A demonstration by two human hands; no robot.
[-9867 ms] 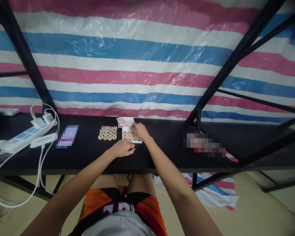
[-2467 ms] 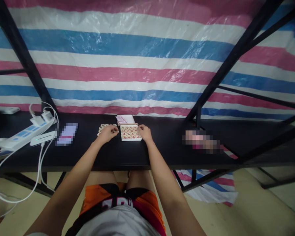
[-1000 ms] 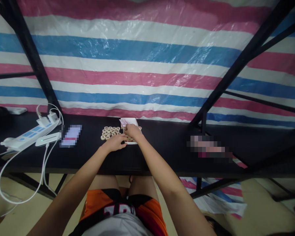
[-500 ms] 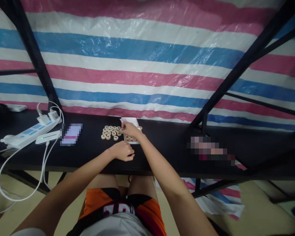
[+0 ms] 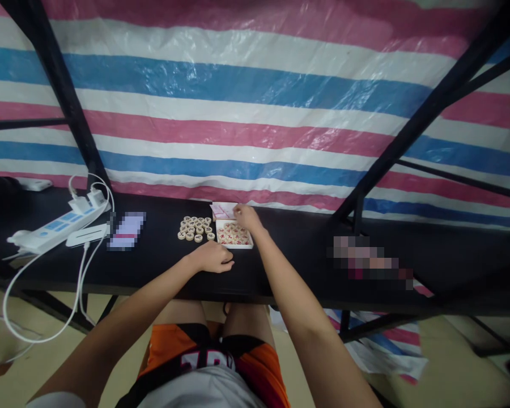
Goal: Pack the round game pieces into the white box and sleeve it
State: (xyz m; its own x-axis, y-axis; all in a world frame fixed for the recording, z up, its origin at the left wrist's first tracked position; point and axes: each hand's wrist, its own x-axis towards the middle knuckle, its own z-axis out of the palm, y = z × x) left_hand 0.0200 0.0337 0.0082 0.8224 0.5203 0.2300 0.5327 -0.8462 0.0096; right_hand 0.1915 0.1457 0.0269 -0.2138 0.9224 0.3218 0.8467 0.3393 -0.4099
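Observation:
Several round xiangqi pieces with black characters (image 5: pixel 194 229) lie in rough rows on the black table, left of a white box (image 5: pixel 251 243). Inside the box are several pieces with red characters (image 5: pixel 233 234). Its lid is folded back, and a pink-and-white paper (image 5: pixel 223 211) lies on it. My right hand (image 5: pixel 247 218) is at the back right of the box, fingers pinched near the lid's edge; what is between them is hidden. Curled closed, my left hand (image 5: pixel 215 258) rests on the table just in front of the box and pieces, with nothing visible in it.
On the left are a white power strip (image 5: pixel 59 226) with plugs and looping cables, a white device (image 5: pixel 87 235) and a blurred phone (image 5: pixel 127 230). A pixelated object (image 5: pixel 368 258) lies on the right. Dark metal posts (image 5: pixel 365 175) and a striped plastic sheet (image 5: pixel 246 133) stand behind.
My right hand has moved from the box's left edge beside the black pieces to its back right, uncovering the red pieces. My left hand stays nearly in place. The view has shifted slightly.

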